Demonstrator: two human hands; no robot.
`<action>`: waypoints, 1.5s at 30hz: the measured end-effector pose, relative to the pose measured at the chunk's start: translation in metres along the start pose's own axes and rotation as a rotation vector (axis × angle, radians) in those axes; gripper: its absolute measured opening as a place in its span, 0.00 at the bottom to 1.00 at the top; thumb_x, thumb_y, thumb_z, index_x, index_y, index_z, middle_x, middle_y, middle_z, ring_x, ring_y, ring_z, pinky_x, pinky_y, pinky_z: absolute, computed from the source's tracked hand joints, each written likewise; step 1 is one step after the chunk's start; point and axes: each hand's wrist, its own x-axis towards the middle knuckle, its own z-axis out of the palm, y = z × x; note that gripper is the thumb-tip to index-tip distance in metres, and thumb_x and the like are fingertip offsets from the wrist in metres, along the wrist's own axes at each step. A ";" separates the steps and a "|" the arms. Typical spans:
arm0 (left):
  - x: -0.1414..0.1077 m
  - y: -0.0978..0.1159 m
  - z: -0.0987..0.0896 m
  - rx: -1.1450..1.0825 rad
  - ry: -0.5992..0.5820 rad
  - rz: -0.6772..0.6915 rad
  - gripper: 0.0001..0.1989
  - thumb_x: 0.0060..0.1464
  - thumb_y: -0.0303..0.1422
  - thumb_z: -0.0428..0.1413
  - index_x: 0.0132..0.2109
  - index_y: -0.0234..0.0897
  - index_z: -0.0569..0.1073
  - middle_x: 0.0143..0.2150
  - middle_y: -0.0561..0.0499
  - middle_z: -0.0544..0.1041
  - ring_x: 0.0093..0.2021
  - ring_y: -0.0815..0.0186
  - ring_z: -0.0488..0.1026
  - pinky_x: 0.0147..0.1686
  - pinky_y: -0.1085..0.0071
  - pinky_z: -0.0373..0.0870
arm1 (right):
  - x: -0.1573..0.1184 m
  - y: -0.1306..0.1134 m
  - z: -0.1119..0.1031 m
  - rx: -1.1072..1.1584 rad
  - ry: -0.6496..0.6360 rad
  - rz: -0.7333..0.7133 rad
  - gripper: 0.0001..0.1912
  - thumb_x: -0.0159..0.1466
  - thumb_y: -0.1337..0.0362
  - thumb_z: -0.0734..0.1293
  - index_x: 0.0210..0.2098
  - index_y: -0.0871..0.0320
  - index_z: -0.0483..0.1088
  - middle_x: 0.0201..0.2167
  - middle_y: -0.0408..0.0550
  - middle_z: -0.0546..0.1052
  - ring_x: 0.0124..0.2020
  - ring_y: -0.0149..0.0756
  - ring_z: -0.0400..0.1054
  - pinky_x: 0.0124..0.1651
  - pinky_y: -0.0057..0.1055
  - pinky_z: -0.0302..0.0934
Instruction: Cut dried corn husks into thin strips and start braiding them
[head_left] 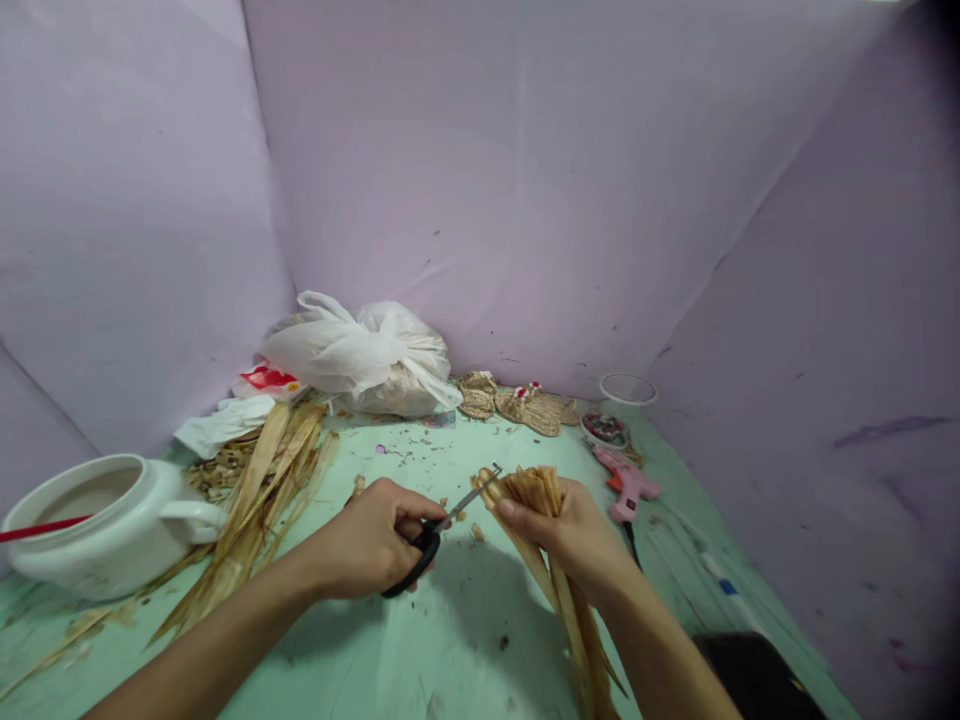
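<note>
Grips black-handled metal scissors [429, 545] with curled fingers of left hand [379, 540]; just right of scissors, pinches long, tan dried-leaf strips [534, 488] between thumb and fingers of right hand [577, 535].

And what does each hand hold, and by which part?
The left hand holds scissors by the black handle; the right hand holds dried strips near their upper ends.

scissors [429, 543]: black-handled, slanted, tips at strip ends | dried strips [574, 622]: tan, bunched, tails trailing downward
</note>
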 end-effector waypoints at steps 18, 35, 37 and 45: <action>0.004 -0.003 0.010 -0.102 0.003 -0.086 0.20 0.36 0.27 0.49 0.41 0.31 0.70 0.27 0.48 0.75 0.20 0.67 0.70 0.13 0.77 0.56 | -0.001 0.007 0.010 0.030 -0.138 -0.018 0.18 0.50 0.60 0.66 0.16 0.57 0.51 0.16 0.35 0.49 0.19 0.23 0.41 0.22 0.26 0.37; -0.038 -0.014 -0.115 1.006 0.938 -0.592 0.16 0.40 0.34 0.49 0.38 0.37 0.73 0.36 0.38 0.77 0.36 0.47 0.73 0.24 0.65 0.61 | -0.011 0.001 0.009 0.619 -0.153 0.206 0.15 0.43 0.63 0.75 0.25 0.58 0.66 0.17 0.36 0.57 0.17 0.22 0.48 0.16 0.19 0.49; -0.028 -0.023 -0.111 1.018 0.912 -0.608 0.17 0.38 0.32 0.49 0.38 0.34 0.73 0.37 0.35 0.76 0.37 0.46 0.73 0.26 0.63 0.62 | -0.010 0.002 0.009 0.622 -0.130 0.198 0.15 0.43 0.63 0.75 0.24 0.58 0.65 0.17 0.35 0.55 0.16 0.21 0.45 0.15 0.19 0.46; -0.027 -0.015 -0.104 1.039 0.964 -0.575 0.17 0.41 0.33 0.49 0.41 0.34 0.72 0.36 0.34 0.76 0.36 0.45 0.73 0.27 0.62 0.63 | -0.007 0.005 0.006 0.483 -0.081 0.114 0.13 0.46 0.61 0.74 0.25 0.58 0.66 0.20 0.38 0.59 0.19 0.23 0.48 0.17 0.20 0.47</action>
